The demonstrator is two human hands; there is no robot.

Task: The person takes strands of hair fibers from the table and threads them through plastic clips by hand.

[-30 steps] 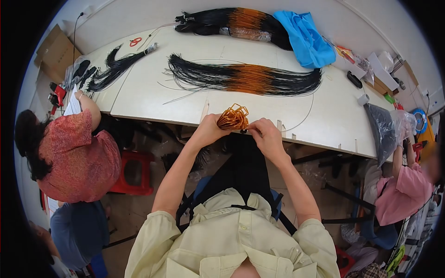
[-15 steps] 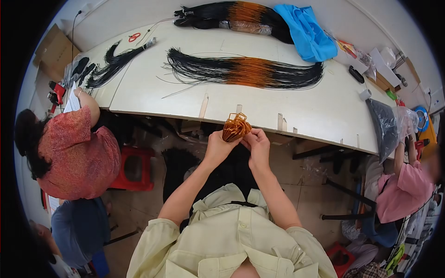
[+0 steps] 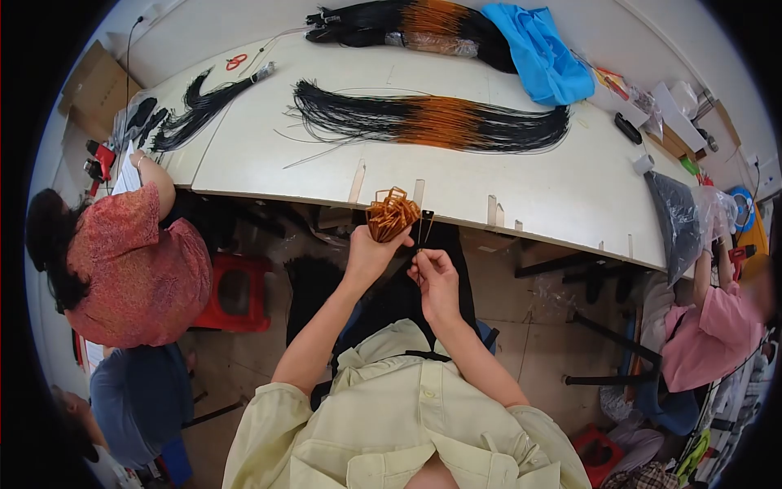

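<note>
In front of the table edge, my left hand [image 3: 373, 254] is closed around a bundle of bent orange strips [image 3: 393, 215], whose looped ends fan out above the fingers. Lower and to the right, my right hand [image 3: 437, 285] pinches a thin strand [image 3: 419, 241] between thumb and fingertips. The strand points up beside the bundle; its exact kind is too small to make out. Beyond the hands, a long hank of black and orange wires [image 3: 440, 122] lies across the white table [image 3: 301, 181].
Another wire bundle [image 3: 444, 23] lies at the back beside a blue cloth [image 3: 542, 53]. Black wires [image 3: 199, 110] and red scissors [image 3: 236, 62] are at the left. A person in a red top [image 3: 138, 265] sits left, one in pink [image 3: 709, 338] right. A red stool [image 3: 236, 314] stands below.
My left hand has moved slightly left and up with the orange bundle. My right hand has come away from it, down and left, with a thin strand now showing in its fingers.
</note>
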